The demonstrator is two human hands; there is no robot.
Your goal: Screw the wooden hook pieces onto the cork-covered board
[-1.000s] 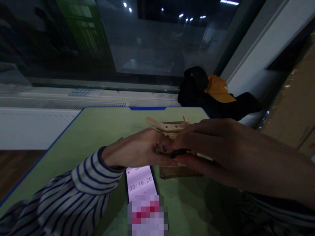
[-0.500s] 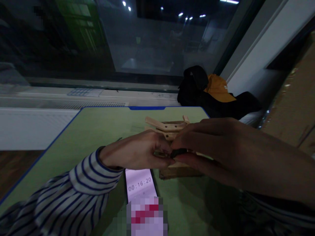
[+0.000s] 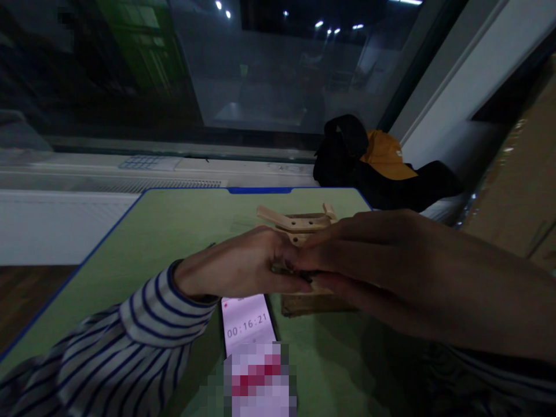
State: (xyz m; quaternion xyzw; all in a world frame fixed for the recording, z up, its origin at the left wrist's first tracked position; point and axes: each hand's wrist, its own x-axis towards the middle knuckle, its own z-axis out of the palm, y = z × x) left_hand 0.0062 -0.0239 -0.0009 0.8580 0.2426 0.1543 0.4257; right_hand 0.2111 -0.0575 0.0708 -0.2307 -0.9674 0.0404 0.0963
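Over a small wooden assembly (image 3: 302, 223), both hands meet at the fingertips. Pale angled strips with round dark holes form its upper part, and a darker wooden block (image 3: 310, 304) shows at its near side. My left hand (image 3: 243, 263), in a blue-striped sleeve, reaches across with its fingers closed in a pinch at the assembly. From the other side comes my right hand (image 3: 382, 260), thumb and fingers pressed together against the left fingertips. A tiny dark bit (image 3: 309, 278) peeks out between them; the fingers hide the rest, so its kind cannot be told.
A phone (image 3: 249, 324) showing a running timer lies on the green tabletop (image 3: 174, 217), close below my left wrist. Behind the table are a windowsill (image 3: 243, 168), a black and a mustard-coloured cap (image 3: 386, 153), and a cardboard box (image 3: 516, 174) at right.
My right fingertips have shifted slightly left and closed further over the dark piece, which is now mostly hidden. My left hand and the wooden assembly stay nearly still.
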